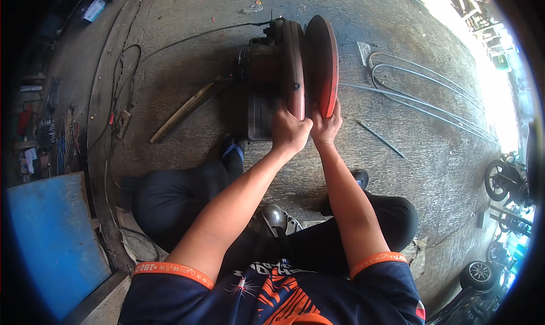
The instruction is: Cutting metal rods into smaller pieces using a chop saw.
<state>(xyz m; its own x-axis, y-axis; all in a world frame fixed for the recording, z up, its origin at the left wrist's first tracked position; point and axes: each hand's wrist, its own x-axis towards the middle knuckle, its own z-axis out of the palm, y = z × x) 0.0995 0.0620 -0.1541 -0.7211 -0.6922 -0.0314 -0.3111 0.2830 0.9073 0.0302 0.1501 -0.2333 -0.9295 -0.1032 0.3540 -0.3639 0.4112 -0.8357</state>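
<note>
On the floor in front of me stands a dark, dusty cut-off saw (267,70) with a motor body and a curved wheel guard (294,58). My left hand (290,131) is closed on the lower front of that guard. Just to its right, a round cover (325,58) with a red front rim stands upright and slightly tilted, apart from the guard at the top. My right hand (327,127) grips the cover's lower edge, close beside the left hand. The right fingers are partly hidden behind the cover.
A power cord (193,38) runs left from the saw. A wooden strip (184,110) lies to the left, a thin metal rod (381,139) to the right. Long bent rods (426,98) extend rightward. A blue panel (54,240) is at lower left; a motorcycle (502,177) stands far right.
</note>
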